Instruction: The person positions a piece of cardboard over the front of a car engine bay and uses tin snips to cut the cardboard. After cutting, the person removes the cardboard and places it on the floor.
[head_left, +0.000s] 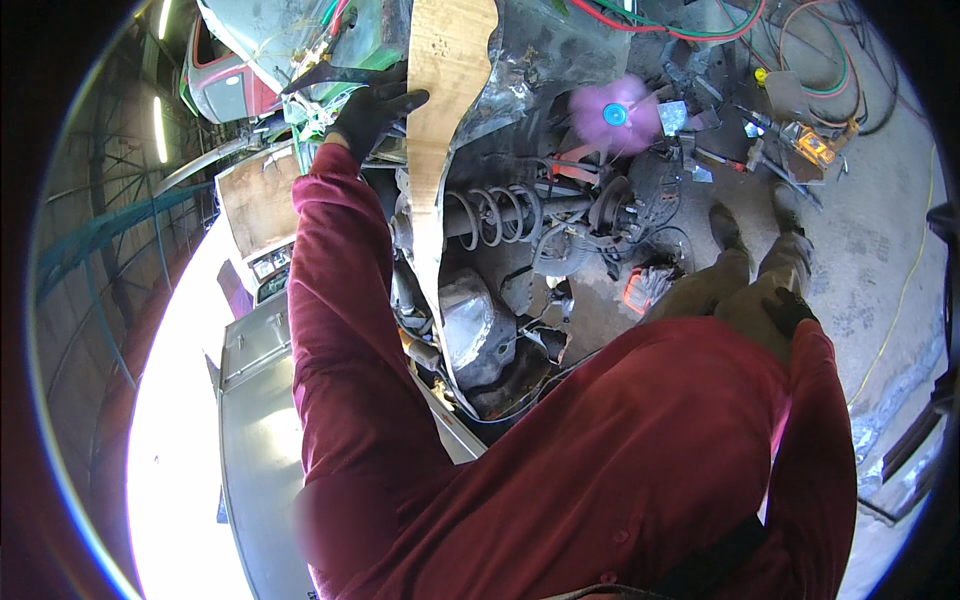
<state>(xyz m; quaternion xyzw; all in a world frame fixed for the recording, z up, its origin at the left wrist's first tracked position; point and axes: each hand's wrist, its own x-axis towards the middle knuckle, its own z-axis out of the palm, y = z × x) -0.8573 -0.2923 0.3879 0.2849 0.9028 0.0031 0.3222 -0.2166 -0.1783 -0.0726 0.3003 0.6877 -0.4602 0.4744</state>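
Note:
My left hand (372,118), in a dark glove, lies at the upper left with its fingers stretched out. One finger touches or comes very near the edge of a tan, wavy-edged vehicle panel (440,80). Green and white parts (318,112) lie beside this hand. To the right of the panel, a coil spring (490,217) and a round brake or hub part (612,203) show in the vehicle's wheel area. My right hand (790,312), also in a dark glove, rests on my leg, fingers spread and holding nothing.
A pink-bladed fan (613,114) is spinning or blurred beyond the spring. Hammers (768,165), a yellow power tool (808,146) and hoses (850,85) lie on the floor at right. A red-and-grey item (650,288) sits near my legs. A grey cabinet-like body (258,400) stands left.

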